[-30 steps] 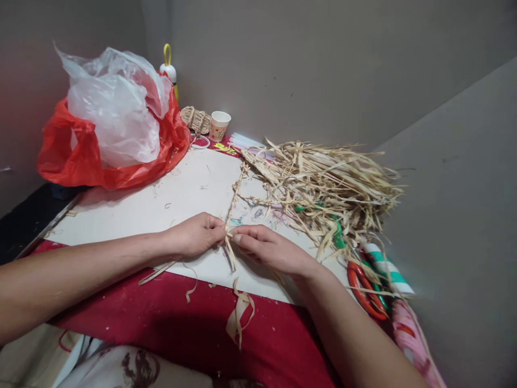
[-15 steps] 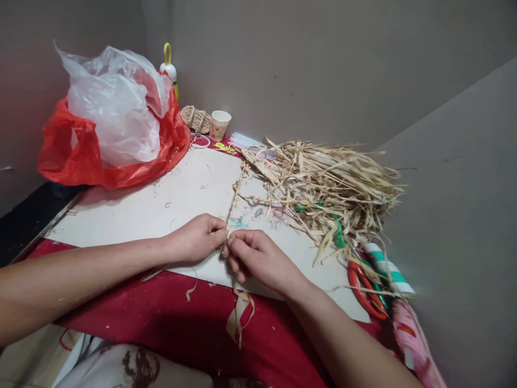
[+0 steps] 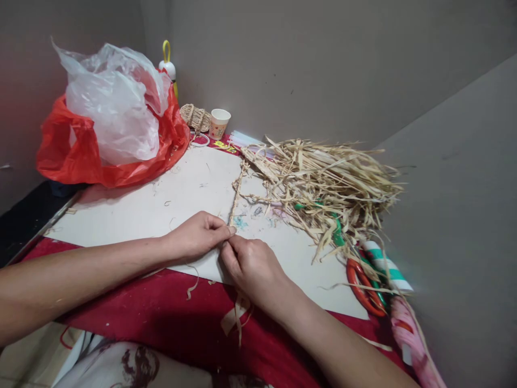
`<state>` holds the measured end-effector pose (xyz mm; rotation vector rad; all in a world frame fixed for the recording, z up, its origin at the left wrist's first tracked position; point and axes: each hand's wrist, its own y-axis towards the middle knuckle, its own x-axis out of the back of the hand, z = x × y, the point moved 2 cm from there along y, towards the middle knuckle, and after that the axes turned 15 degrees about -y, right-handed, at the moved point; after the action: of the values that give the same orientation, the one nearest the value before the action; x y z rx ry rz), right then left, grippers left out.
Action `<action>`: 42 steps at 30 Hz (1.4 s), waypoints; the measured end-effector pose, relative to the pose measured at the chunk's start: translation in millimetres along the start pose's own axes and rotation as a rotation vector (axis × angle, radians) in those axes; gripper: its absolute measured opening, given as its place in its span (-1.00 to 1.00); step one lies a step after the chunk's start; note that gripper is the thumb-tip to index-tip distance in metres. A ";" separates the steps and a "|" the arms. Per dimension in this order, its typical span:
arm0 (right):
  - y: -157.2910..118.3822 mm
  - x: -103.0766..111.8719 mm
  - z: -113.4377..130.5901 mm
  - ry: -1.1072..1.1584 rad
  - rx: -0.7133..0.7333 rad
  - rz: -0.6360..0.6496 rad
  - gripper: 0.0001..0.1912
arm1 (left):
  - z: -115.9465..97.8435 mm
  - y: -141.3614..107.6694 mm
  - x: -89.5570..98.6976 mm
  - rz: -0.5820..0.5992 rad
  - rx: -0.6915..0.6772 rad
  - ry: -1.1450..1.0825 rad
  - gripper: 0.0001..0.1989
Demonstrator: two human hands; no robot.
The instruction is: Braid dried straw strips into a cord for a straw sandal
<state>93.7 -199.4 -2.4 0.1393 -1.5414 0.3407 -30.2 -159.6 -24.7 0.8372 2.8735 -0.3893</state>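
Note:
A thin braided straw cord (image 3: pixel 236 202) runs down the white board from the edge of the straw pile to my fingers. My left hand (image 3: pixel 198 235) pinches it between thumb and forefinger. Right beside it, my right hand (image 3: pixel 251 265) is closed on the strands just below the pinch, its thumb and fingers pressed together. Loose flat strand ends (image 3: pixel 236 315) hang beneath my right hand over the red cloth. The exact crossing of the strands is hidden by my fingers.
A straw pile (image 3: pixel 335 178) lies at right, with orange-handled scissors (image 3: pixel 359 285) and a green-and-white striped roll (image 3: pixel 388 267) near it. At back left stand a red plastic bag (image 3: pixel 67 156), a woven straw piece (image 3: pixel 194 117) and a paper cup (image 3: pixel 218 125). Grey walls border the table.
My right hand has turned over and closed, its knuckles now facing up. My left thumb has stretched slightly to the right along the cord. The hanging strand ends have shifted a little.

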 end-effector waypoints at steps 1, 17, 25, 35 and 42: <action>-1.1 1.1 1.1 -0.034 0.016 0.005 -0.70 | 0.9 -0.2 -0.1 -0.021 0.010 -0.032 -0.73; -17.8 66.4 -40.1 0.499 0.417 0.152 -0.73 | -0.2 -4.7 2.1 -0.005 0.190 -0.297 -0.77; 33.7 39.8 -168.9 0.189 -0.526 -0.526 -0.60 | 2.8 -4.1 6.2 0.072 0.143 -0.276 -0.74; 40.6 27.7 -176.1 -0.116 -0.692 -0.330 -0.43 | -0.2 -1.2 7.8 0.076 0.123 -0.271 -0.74; -10.5 72.3 -45.4 0.471 0.355 0.048 -0.80 | -7.0 -2.2 10.3 0.077 0.099 -0.266 -0.75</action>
<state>139.7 -186.5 69.1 0.2791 -1.0108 0.6365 -40.4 -154.1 -19.5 0.8384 2.5873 -0.5896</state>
